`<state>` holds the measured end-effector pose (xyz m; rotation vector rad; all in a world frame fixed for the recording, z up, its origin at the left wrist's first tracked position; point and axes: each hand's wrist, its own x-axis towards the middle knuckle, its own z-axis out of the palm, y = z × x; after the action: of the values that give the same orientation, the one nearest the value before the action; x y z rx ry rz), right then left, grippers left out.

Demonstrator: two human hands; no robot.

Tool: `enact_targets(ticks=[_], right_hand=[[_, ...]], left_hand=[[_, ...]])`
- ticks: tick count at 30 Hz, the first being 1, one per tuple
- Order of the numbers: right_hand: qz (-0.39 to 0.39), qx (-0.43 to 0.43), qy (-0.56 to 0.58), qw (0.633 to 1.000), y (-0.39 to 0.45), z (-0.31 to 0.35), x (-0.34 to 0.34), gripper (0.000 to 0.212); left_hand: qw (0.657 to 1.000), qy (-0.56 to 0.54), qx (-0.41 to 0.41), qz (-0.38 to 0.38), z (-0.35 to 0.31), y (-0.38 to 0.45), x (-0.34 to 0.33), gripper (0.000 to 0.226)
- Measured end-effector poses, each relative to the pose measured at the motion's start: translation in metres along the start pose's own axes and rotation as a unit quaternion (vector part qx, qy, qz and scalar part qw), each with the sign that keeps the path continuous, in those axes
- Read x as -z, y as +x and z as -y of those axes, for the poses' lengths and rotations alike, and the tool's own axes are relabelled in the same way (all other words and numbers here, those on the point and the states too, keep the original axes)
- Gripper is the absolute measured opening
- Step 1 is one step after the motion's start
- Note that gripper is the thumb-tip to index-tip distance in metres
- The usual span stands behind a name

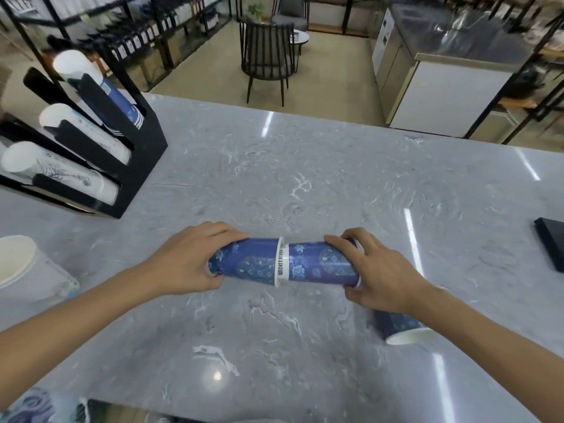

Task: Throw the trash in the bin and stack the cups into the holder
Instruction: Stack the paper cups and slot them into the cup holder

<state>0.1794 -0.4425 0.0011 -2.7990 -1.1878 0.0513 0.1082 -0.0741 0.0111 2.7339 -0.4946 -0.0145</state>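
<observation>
Above the grey marble counter (305, 166) I hold two blue floral paper cups sideways. My left hand (189, 261) grips the base of the left blue cup (247, 262). My right hand (375, 271) grips the right blue cup (323, 265), whose narrow end is pushed into the left cup's white rim. Under my right wrist a third blue cup (399, 326) lies on its side on the counter. The black cup holder (134, 166) stands at the far left, with three slanted rows of stacked cups in it.
A white paper cup (27, 270) stands at the counter's left edge. A black flat object (552, 239) lies at the right edge. A blurred blue patterned thing (33, 406) shows at the bottom left. Chairs, shelves and a steel cabinet stand beyond the counter.
</observation>
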Motion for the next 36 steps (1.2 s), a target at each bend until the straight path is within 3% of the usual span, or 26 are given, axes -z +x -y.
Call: enact_targets(ticks=[15, 27, 31, 36], right_hand=[[-0.008, 0.011, 0.094, 0.996, 0.003, 0.038, -0.009, 0.115], [-0.023, 0.005, 0.121, 0.992, -0.037, 0.021, 0.002, 0.102], [-0.059, -0.085, 0.077, 0.992, -0.054, -0.001, 0.014, 0.085], [0.035, -0.277, 0.006, 0.960, -0.084, -0.008, 0.000, 0.116]], left_hand=[[0.998, -0.002, -0.059, -0.011, -0.051, 0.032, -0.026, 0.075], [0.995, -0.047, -0.078, 0.028, -0.063, 0.033, -0.051, 0.079], [0.997, -0.042, -0.067, 0.021, -0.060, 0.038, -0.052, 0.079], [0.998, -0.032, -0.050, 0.031, -0.054, 0.048, -0.053, 0.079]])
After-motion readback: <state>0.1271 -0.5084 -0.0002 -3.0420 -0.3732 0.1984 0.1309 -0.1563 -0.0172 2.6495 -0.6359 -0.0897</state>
